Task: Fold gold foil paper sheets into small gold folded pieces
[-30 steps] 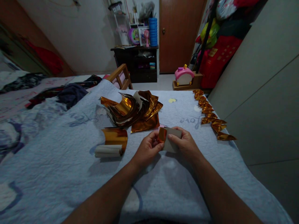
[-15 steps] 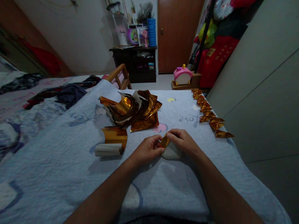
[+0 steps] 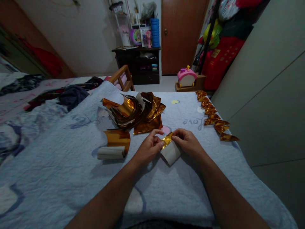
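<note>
Left hand [image 3: 152,144] and right hand [image 3: 187,140] pinch the sheet [image 3: 171,154] by its fold [image 3: 167,140]. This slants toward the bed [image 3: 176,194]'s far-right corner.

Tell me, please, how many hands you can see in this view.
2: the left hand at the left of the gold-and-white paper, its thumb at the gold strip, and the right hand pinching the upper right. No others appear.

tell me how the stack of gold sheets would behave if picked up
The stack of gold sheets looks floppy, since many sheets curl. It may splay apart, as some fan out loosely. Its shiny faces could be slippery.
</note>
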A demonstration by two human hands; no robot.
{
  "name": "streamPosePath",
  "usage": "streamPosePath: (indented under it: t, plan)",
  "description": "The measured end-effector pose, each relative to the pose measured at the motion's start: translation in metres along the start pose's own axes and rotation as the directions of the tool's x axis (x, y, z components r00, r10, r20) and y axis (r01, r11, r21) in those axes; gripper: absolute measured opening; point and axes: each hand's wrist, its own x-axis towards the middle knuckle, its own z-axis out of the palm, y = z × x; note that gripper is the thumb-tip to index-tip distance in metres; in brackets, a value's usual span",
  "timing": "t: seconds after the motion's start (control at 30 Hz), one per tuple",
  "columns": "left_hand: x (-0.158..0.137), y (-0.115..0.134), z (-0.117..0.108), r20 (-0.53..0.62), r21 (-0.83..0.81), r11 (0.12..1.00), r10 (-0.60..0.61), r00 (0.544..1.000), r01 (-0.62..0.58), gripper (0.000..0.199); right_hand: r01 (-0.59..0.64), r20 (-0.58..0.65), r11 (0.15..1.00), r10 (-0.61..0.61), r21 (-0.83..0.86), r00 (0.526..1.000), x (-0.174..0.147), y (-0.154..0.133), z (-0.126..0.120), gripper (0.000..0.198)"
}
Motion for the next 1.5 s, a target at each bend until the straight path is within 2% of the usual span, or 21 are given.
streamPosePath:
  t: [0.1, 0.2, 0.27, 0.37, 0.5, 0.63, 1.0, 1.27, 1.5]
  plan:
    - [-0.001, 0.000, 0.000, -0.009, 0.291, 0.956, 0.043, 0.999, -0.039, 0.023, 0.028, -0.043, 0.992, -0.033, -0.122, 0.999, -0.001, 0.004, 0.007, 0.008]
    - [-0.001, -0.001, 0.002, -0.013, 0.586, 0.808, 0.089, 0.996, -0.064, 0.020, 0.098, -0.047, 0.923, -0.124, -0.373, 0.991, -0.001, 0.008, 0.012, 0.010]
    - [-0.002, -0.003, 0.003, 0.001, 0.692, 0.717, 0.115, 0.993, -0.084, 0.019, 0.142, -0.038, 0.848, -0.187, -0.511, 0.982, 0.000, 0.011, 0.015, 0.013]
    - [-0.002, -0.007, 0.004, 0.045, 0.768, 0.627, 0.152, 0.987, -0.131, 0.016, 0.178, -0.024, 0.793, -0.236, -0.583, 0.971, 0.002, 0.016, 0.017, 0.013]
    - [-0.001, -0.010, 0.002, 0.070, 0.819, 0.551, 0.181, 0.981, -0.160, 0.023, 0.224, -0.016, 0.785, -0.285, -0.578, 0.958, 0.003, 0.018, 0.018, 0.015]
    - [0.000, -0.009, 0.001, 0.063, 0.842, 0.514, 0.210, 0.976, -0.165, 0.024, 0.265, 0.002, 0.789, -0.317, -0.554, 0.949, 0.004, 0.017, 0.018, 0.015]
    - [0.008, -0.016, -0.009, 0.148, 0.807, 0.529, 0.248, 0.957, -0.262, 0.025, 0.220, -0.062, 0.841, -0.287, -0.494, 0.956, 0.005, 0.018, 0.016, 0.017]
    - [0.007, -0.018, -0.007, 0.186, 0.862, 0.414, 0.277, 0.943, -0.291, 0.025, 0.299, 0.036, 0.751, -0.345, -0.589, 0.938, 0.002, 0.019, 0.015, 0.020]
    - [0.009, -0.018, -0.008, 0.204, 0.863, 0.405, 0.266, 0.942, -0.301, 0.025, 0.352, 0.115, 0.719, -0.358, -0.599, 0.927, -0.001, 0.020, 0.011, 0.016]
